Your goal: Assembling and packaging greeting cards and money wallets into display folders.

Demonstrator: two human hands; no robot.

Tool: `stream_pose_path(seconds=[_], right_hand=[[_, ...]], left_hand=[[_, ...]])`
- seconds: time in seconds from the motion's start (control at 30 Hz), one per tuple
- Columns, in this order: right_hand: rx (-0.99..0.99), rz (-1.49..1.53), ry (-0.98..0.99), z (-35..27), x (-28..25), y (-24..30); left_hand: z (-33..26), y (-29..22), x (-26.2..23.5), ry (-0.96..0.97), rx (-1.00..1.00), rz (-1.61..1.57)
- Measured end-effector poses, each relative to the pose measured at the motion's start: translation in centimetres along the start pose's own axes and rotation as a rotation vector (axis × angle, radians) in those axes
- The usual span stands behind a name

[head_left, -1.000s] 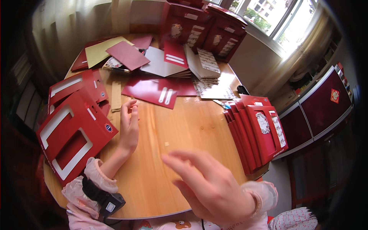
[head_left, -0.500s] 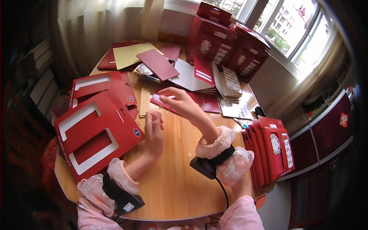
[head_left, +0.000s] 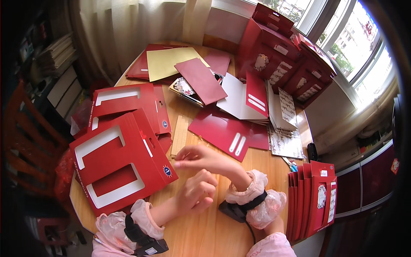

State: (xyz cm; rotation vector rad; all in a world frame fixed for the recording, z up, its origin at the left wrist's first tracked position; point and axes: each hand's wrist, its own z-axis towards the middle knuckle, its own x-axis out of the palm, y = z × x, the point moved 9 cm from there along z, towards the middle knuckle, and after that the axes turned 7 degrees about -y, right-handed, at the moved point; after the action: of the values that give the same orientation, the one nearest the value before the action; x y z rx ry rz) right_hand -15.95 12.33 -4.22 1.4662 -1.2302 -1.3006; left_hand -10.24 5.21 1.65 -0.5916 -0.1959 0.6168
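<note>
At a round wooden table (head_left: pixel 205 231) crowded with red card stock, my right hand (head_left: pixel 201 157) reaches across toward my left, fingers pinched loosely together near a stack of pale wooden strips (head_left: pixel 180 135); whether anything is caught between the fingertips I cannot tell. My left hand (head_left: pixel 198 192) rests just below it on the bare wood, curled into a loose fist, and I cannot tell if it holds anything either. The strips lie just beyond my right fingertips, between the two hands and the cards at my left.

Beside my left arm lies a flat red die-cut cardboard sheet with white-edged cut-outs (head_left: pixel 120 165), overlapping a second red die-cut sheet (head_left: pixel 126 105) of the same kind behind it. Ahead of my hands sits a red card panel with two white slots (head_left: pixel 224 132). Further back are a yellow paper sheet (head_left: pixel 169 62) and a dark red rectangular card (head_left: pixel 201 80) lying on a loose pile. Assembled red gift boxes (head_left: pixel 278 55) stand at the far edge by the window, and a row of folded red bags (head_left: pixel 314 197) stands on edge at my right. Both wrists wear pink frilled cuffs.
</note>
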Motion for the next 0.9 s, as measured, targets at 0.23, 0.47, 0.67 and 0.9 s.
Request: stream_pose_path(seconds=[0.23,0.47,0.67,0.9], right_hand=[[-0.195,-0.282,0.055,-1.1,1.9,0.6],[-0.228,-0.391,-0.045,-0.7,2.5,-0.1],[-0.157,-0.239,-0.202,-0.4,1.6,-0.4],[-0.106,-0.226,-0.121,-0.5,1.2,0.7]], left_hand=[[-0.7,-0.7,2.2,0.125,-0.050,-0.097],[-0.9,-1.3,2.7,0.190,-0.004,-0.027],[-1.0,-1.5,3.1,0.238,0.010,0.014],[-0.7,-2.5,3.2,0.237,0.040,0.031]])
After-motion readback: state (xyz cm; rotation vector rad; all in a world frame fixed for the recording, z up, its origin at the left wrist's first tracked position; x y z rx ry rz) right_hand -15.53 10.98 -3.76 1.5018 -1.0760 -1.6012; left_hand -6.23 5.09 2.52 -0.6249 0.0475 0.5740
